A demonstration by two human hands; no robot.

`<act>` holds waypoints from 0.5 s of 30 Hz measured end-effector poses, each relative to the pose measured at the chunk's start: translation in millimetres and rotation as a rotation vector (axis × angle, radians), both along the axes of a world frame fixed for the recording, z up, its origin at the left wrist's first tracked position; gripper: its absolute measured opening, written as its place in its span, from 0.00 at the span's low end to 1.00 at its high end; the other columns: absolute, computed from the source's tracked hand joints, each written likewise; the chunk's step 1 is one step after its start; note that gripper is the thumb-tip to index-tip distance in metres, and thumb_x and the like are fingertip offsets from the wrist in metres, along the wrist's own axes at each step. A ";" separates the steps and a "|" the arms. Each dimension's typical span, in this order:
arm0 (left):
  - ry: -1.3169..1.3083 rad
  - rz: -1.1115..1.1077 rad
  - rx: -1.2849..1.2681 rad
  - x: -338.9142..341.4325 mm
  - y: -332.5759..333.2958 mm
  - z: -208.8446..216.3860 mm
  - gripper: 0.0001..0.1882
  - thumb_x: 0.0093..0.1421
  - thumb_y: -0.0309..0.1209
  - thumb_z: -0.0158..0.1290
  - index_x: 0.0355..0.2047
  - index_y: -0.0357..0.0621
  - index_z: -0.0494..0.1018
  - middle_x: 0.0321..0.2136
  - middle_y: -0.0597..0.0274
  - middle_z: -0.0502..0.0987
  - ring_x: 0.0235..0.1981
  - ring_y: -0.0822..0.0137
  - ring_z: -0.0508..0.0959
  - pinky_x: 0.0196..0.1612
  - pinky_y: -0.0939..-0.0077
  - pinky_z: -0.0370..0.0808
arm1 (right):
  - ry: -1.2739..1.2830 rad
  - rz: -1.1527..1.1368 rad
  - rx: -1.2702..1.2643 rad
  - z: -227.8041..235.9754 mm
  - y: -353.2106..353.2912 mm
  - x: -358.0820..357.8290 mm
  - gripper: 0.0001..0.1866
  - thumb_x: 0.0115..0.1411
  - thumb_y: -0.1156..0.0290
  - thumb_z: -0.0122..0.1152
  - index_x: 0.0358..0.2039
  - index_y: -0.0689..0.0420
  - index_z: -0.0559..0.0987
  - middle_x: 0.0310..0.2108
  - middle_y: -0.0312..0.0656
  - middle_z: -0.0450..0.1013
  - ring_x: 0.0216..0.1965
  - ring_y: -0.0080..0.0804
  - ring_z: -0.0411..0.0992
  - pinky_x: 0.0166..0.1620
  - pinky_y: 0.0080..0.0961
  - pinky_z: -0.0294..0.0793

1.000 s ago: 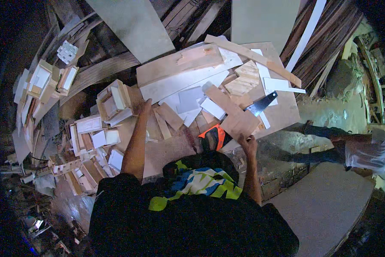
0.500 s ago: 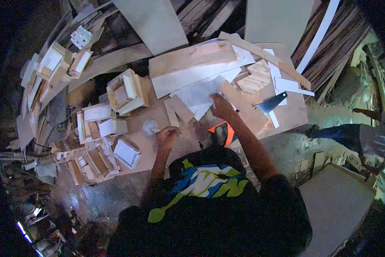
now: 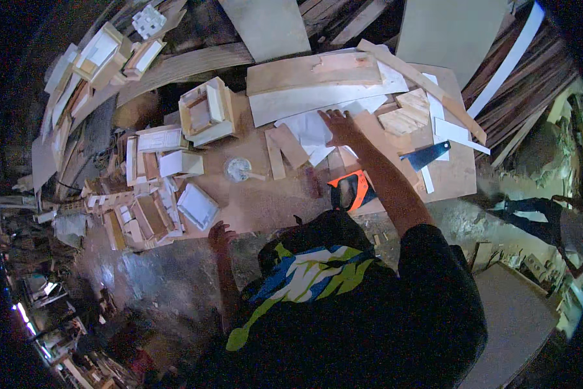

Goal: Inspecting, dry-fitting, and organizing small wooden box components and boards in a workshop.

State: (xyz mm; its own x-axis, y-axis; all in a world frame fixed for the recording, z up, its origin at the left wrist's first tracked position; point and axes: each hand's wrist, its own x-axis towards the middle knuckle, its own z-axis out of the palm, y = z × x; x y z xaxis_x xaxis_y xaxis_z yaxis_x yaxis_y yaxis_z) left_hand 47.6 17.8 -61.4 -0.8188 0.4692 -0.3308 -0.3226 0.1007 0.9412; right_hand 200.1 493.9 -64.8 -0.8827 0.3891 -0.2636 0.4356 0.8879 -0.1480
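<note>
My right hand (image 3: 340,126) reaches over the middle of the table with its fingers spread, resting on or just above white sheets (image 3: 311,129). Under that forearm lies a hand saw with an orange handle (image 3: 356,189); its dark blade (image 3: 427,155) shows on the arm's other side. My left hand (image 3: 221,237) is at the table's near edge, fingers apart and holding nothing. A white-faced box (image 3: 198,207) sits just beyond it. Farther in, a small round dish of whitish stuff (image 3: 237,170) has a stick or brush handle beside it.
Small wooden box frames (image 3: 207,113) and pieces crowd the table's left side. Long boards (image 3: 314,74) lie along the far edge, with ribbed wood blocks (image 3: 405,113) and white strips at the right. Another person (image 3: 544,217) is at the far right.
My left hand has drawn back from beside the round dish to the near edge. My right hand has moved farther over the white sheets and its fingers have spread. The view has shifted slightly.
</note>
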 end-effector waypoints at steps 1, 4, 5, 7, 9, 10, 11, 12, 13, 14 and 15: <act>0.003 0.008 0.001 -3.7 -14.1 -8.6 0.13 0.57 0.32 0.45 0.36 0.32 0.68 0.28 0.52 0.73 0.21 0.62 0.76 0.21 0.72 0.74 | 0.003 0.008 0.001 4.7 0.4 0.9 0.55 0.31 0.55 0.69 0.57 0.54 0.47 0.54 0.49 0.53 0.55 0.46 0.53 0.52 0.51 0.53; -0.260 0.107 -0.084 -8.9 -48.9 -39.9 0.15 0.55 0.36 0.46 0.36 0.35 0.68 0.31 0.54 0.73 0.18 0.64 0.75 0.20 0.75 0.73 | 0.218 -0.008 -0.008 18.3 1.5 -3.5 0.54 0.31 0.56 0.68 0.57 0.55 0.48 0.53 0.49 0.55 0.53 0.46 0.55 0.52 0.48 0.54; -0.258 0.091 -0.070 -7.6 -44.1 -47.6 0.15 0.55 0.36 0.47 0.36 0.35 0.68 0.31 0.54 0.73 0.18 0.64 0.75 0.20 0.75 0.73 | 0.407 -0.050 -0.057 22.7 2.0 -4.6 0.53 0.31 0.57 0.68 0.57 0.55 0.48 0.52 0.50 0.55 0.53 0.46 0.55 0.53 0.46 0.54; -0.255 0.059 -0.041 -1.7 -46.3 -58.6 0.15 0.54 0.36 0.48 0.36 0.36 0.68 0.30 0.54 0.73 0.19 0.64 0.75 0.21 0.74 0.73 | 0.732 -0.085 -0.208 31.9 6.9 -7.7 0.52 0.32 0.62 0.69 0.57 0.54 0.49 0.50 0.48 0.56 0.52 0.43 0.56 0.53 0.40 0.57; -0.244 0.040 -0.011 14.4 -48.4 -68.0 0.15 0.53 0.36 0.48 0.36 0.36 0.68 0.30 0.55 0.73 0.19 0.63 0.74 0.22 0.73 0.73 | 0.917 -0.177 -0.317 43.6 2.6 -4.7 0.51 0.33 0.64 0.70 0.56 0.54 0.49 0.50 0.47 0.56 0.51 0.41 0.57 0.51 0.39 0.59; -0.235 0.036 0.006 20.5 -49.9 -72.4 0.15 0.53 0.36 0.49 0.36 0.37 0.69 0.30 0.55 0.73 0.19 0.63 0.74 0.22 0.73 0.73 | 1.096 -0.277 -0.428 51.8 -1.1 -3.8 0.50 0.34 0.66 0.70 0.56 0.54 0.50 0.50 0.47 0.57 0.51 0.38 0.57 0.50 0.37 0.61; -0.224 0.034 0.023 25.1 -53.1 -75.7 0.15 0.53 0.37 0.49 0.35 0.37 0.69 0.29 0.55 0.73 0.20 0.63 0.74 0.22 0.73 0.73 | 1.156 -0.349 -0.427 61.1 -1.9 -0.8 0.49 0.35 0.67 0.70 0.56 0.55 0.50 0.49 0.47 0.57 0.51 0.36 0.58 0.49 0.35 0.63; -0.213 0.037 0.045 31.8 -67.0 -82.3 0.15 0.52 0.37 0.49 0.35 0.37 0.69 0.29 0.55 0.73 0.20 0.63 0.74 0.23 0.72 0.73 | 1.214 -0.415 -0.426 72.5 -3.2 3.2 0.48 0.36 0.68 0.70 0.55 0.56 0.51 0.49 0.47 0.58 0.50 0.34 0.59 0.48 0.32 0.65; -0.206 0.027 0.057 41.5 -79.4 -83.1 0.15 0.52 0.37 0.50 0.35 0.38 0.69 0.29 0.55 0.73 0.20 0.63 0.74 0.23 0.72 0.73 | 1.241 -0.496 -0.436 79.5 -0.3 13.6 0.46 0.37 0.67 0.70 0.55 0.56 0.52 0.47 0.47 0.59 0.49 0.34 0.60 0.47 0.32 0.65; -0.199 0.016 0.071 50.3 -91.6 -83.8 0.15 0.51 0.37 0.50 0.35 0.38 0.69 0.29 0.55 0.73 0.20 0.63 0.74 0.23 0.72 0.72 | 1.267 -0.577 -0.445 85.7 3.6 24.0 0.45 0.38 0.66 0.69 0.54 0.57 0.53 0.46 0.47 0.61 0.47 0.34 0.62 0.46 0.32 0.66; -0.191 0.008 0.088 56.7 -104.9 -85.5 0.16 0.51 0.37 0.51 0.35 0.38 0.69 0.29 0.55 0.73 0.21 0.63 0.74 0.24 0.71 0.72 | 1.201 -0.634 -0.377 93.8 7.2 34.4 0.44 0.39 0.66 0.69 0.54 0.57 0.53 0.44 0.48 0.62 0.46 0.35 0.63 0.44 0.32 0.67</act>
State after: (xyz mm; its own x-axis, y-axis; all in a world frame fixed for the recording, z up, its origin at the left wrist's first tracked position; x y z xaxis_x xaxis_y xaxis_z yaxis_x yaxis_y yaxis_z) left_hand 104.3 -87.1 -146.9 -0.7488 0.4973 -0.4382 -0.4964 0.0173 0.8679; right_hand 234.5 501.1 29.1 -0.3451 0.8754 0.3385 0.1813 0.4160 -0.8911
